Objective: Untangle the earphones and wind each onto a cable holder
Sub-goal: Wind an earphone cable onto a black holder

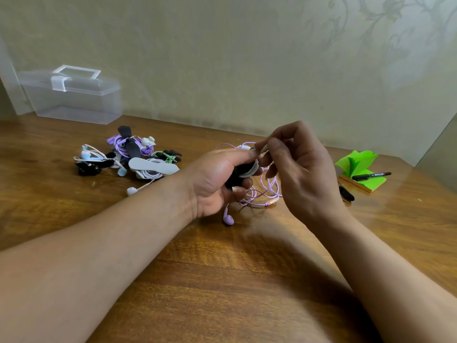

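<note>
Lilac earphone cable held between two hands over the bench (222,280)
The left hand (215,181) grips a black cable holder (238,175) with pale turns of cable round it; the right hand (299,169) pinches the cable just above the holder. The rest of the lilac earphone (263,195) lies in loose loops on the bench beneath, near the other earphones (128,157) piled to the left

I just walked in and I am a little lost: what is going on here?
A person is winding an earphone cable onto a black cable holder. The left hand grips the holder, which carries a few turns; the right hand pinches the cable beside it. Loose lilac cable lies on the table below. Other earphones are piled further left.
</note>
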Demonstrator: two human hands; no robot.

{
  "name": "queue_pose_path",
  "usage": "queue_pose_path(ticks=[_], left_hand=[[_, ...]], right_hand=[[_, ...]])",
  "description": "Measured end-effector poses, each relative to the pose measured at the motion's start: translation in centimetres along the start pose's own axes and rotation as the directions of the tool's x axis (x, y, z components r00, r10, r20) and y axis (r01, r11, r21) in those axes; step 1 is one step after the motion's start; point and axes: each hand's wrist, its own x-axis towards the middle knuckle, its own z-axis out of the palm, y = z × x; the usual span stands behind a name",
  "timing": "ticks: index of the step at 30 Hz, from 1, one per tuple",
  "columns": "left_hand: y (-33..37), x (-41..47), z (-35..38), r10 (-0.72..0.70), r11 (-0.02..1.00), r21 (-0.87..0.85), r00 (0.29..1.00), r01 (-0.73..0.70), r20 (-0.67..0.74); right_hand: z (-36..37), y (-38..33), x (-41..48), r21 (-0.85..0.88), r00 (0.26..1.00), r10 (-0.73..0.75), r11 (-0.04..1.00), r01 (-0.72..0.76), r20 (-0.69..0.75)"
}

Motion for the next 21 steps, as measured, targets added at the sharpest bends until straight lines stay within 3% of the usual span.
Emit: queue_pose_path(ticks=[3,7,12,21], left_hand=[[0.2,0.2,-0.2,-0.001,0.997,-0.079,1.000,0.000,-0.016],[0.7,0.0,-0.6,0.011,1.000,-0.024,1.000,-0.011,-0.007],[1.2,0.0,-0.8,0.039,0.999,-0.031,0.999,-0.039,0.003],[-0.1,0.3,-0.5,0.148,0.965,0.210,0.988,-0.156,0.053]], right_hand=[[-0.2,-0.1,-0.2,-0.103,0.990,-0.088,0.990,0.099,0.107],[-0.2,-0.2,-0.3,-0.211,0.966,-0.096,0.966,0.148,0.239],[-1.3,0.5,0.8,-0.102,0.982,-0.038,0.993,0.057,0.185],[-2.1,1.4,1.4,-0.102,0.978,-0.008,0.994,0.030,0.209]])
